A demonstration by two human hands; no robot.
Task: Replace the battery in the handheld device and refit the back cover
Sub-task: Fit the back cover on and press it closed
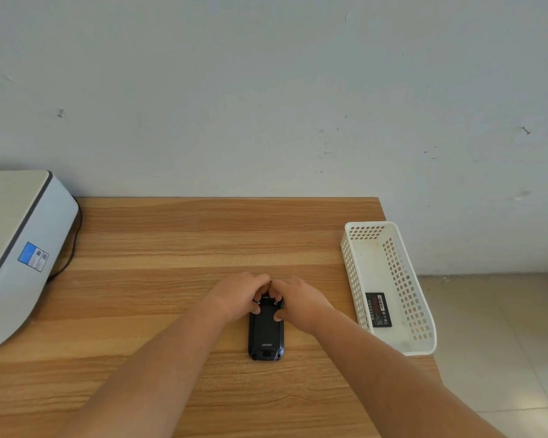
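A black handheld device (265,335) lies face down on the wooden table (171,235), its back cover marked "urovo" facing up. My left hand (239,297) grips the device's far end from the left, fingers curled over the top edge. From the right, my right hand (296,300) grips the same end, its thumb pressing on the back cover. The far end of the device is hidden under my fingers. A black battery (378,309) lies inside the white basket (423,311) to the right.
A white perforated plastic basket stands at the table's right edge. A grey-white printer (19,248) with a blue label and a dark cable sits at the left. A pale wall rises behind the table; tiled floor (503,343) shows on the right.
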